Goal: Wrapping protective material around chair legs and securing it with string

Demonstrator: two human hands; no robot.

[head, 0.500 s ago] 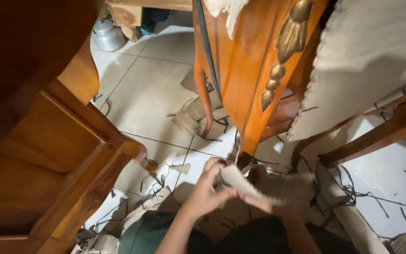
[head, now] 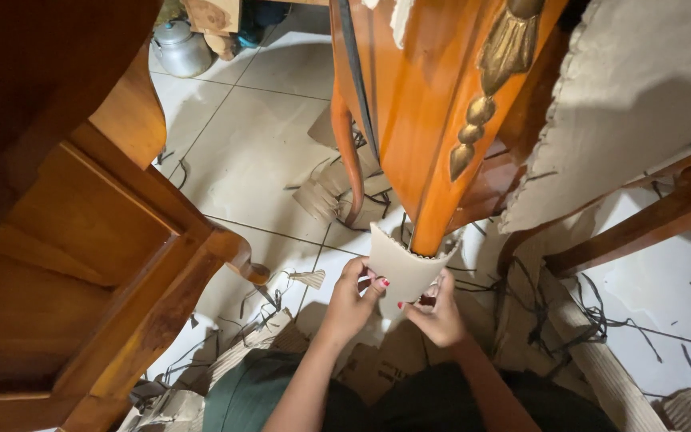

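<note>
1. The cardboard wrap (head: pixel 403 268) at the frame's centre is plain pale beige.
2. The furniture leg (head: pixel 429 120) towards 12 o'clock is glossy orange-brown, with gold carved ornament (head: pixel 485 88).
3. The floor (head: pixel 257 136) has white tiles with dark grout lines.
4. The fingernails are red.

Stood on pale floor tiles (head: pixel 241 152), far up left: a metal kettle (head: pixel 179 48). Filled the left side: a brown wooden cabinet (head: pixel 81 240). Lay strewn around: torn cardboard scraps (head: pixel 325 192) and black straps (head: pixel 561 320). Hung at upper right: a sheet of frayed cardboard (head: pixel 633 96) over a dark wooden rail (head: pixel 649 220).
</note>
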